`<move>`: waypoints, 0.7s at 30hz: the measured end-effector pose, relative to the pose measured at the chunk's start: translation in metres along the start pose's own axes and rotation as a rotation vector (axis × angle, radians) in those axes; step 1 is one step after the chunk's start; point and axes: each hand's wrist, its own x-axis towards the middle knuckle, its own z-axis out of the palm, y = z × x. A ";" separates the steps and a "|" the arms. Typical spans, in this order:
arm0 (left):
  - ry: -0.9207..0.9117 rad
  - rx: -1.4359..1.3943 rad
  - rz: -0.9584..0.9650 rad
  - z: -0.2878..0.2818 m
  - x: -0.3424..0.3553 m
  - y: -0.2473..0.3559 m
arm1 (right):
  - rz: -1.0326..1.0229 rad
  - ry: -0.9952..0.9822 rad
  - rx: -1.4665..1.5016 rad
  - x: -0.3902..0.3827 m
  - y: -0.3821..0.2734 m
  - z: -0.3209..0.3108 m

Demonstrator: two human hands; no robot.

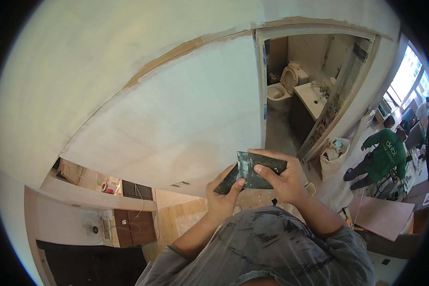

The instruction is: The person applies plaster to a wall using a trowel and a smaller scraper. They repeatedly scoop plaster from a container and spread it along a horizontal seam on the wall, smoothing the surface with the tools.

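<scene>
In front of my chest, both hands meet around dark, flat, thin-edged material smeared with whitish residue. My right hand grips a roughly rectangular dark piece, its thumb pressed flat on the face. A pale smear runs across that piece's left end. My left hand pinches a tilted dark piece between thumb and fingers, and its thumb tip touches the smeared end. Whether these are two separate pieces or one bent sheet, I cannot tell. Behind them stands a pale wall with patchy coating and a brownish unpainted strip.
A doorway right of the wall shows a toilet and a sink. A pale sack stands by the doorframe. Farther right, a person in a green top bends near cluttered tables. A fan and brown cabinet are lower left.
</scene>
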 end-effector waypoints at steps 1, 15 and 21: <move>0.033 0.003 0.024 0.001 0.000 0.000 | 0.015 -0.025 -0.009 0.001 -0.001 -0.002; 0.171 -0.004 0.078 0.004 0.000 0.001 | -0.038 0.107 0.072 0.000 0.003 0.014; 0.076 0.085 0.031 0.003 0.000 0.005 | -0.035 0.026 -0.030 0.001 0.002 0.008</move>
